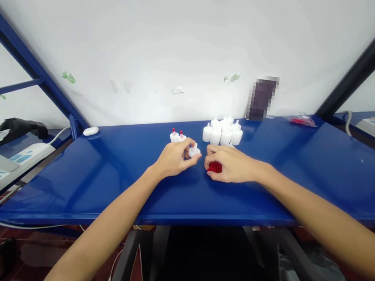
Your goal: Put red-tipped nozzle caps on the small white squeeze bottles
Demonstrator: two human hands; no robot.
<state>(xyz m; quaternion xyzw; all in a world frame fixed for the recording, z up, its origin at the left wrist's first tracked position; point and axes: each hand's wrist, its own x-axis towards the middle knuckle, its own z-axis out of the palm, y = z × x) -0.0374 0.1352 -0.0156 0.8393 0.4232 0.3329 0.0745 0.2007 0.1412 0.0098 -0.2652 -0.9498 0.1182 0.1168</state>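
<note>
My left hand (180,158) is closed around a small white dropper bottle (194,150) whose bare nozzle points up. Just beyond that hand stand two similar bottles with red caps (177,135) on their tips. My right hand (227,163) is curled over a little pile of red caps (215,167), fingers bent down at it; whether a cap is pinched between the fingertips is hidden. Behind the right hand, several white bottles without caps (222,132) stand grouped together.
The bottles stand on a blue table (107,176) against a white wall. Left, a white oval object (91,131) and a power strip (6,176). Towards the back right are a dark pixelated upright object (261,99) and a clear bag with red contents (302,120). Blue and black frame posts flank the table.
</note>
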